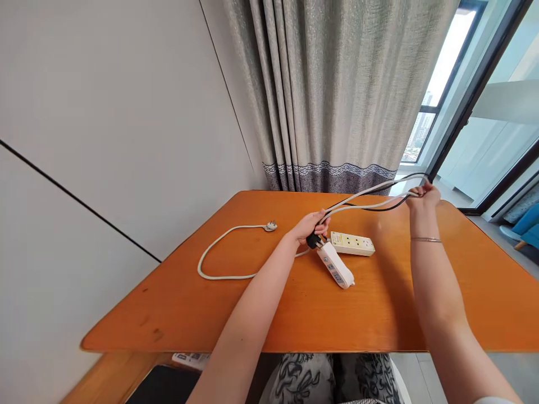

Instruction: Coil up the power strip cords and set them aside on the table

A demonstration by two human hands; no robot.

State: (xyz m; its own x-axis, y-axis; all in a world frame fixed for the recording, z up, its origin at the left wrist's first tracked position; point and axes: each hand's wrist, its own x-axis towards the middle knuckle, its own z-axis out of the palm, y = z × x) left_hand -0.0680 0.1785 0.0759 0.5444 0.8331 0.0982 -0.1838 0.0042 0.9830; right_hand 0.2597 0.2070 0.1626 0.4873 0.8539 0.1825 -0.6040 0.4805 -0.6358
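Observation:
Over the middle of the orange table (pixel 177 303), my left hand (pixel 310 225) is closed round a bunch of white and black cables (pixel 366 201) where they meet a black plug (pixel 313 241). The cables stretch to the right, raised above the table, to my right hand (pixel 424 196), which is closed on their looped far end. Two white power strips lie just below my left hand: one (pixel 352 243) lies flat, the other (pixel 335 265) points toward me. A white cable (pixel 219 247) curves off to the left and ends in a white plug (pixel 270 226).
The table stands against a white wall on the left and a grey curtain (pixel 332 90) behind. A glass door (pixel 484 112) is at the right. Below the table's near edge I see patterned clothing (pixel 303 376) and a white object (pixel 190 359) on a lower ledge.

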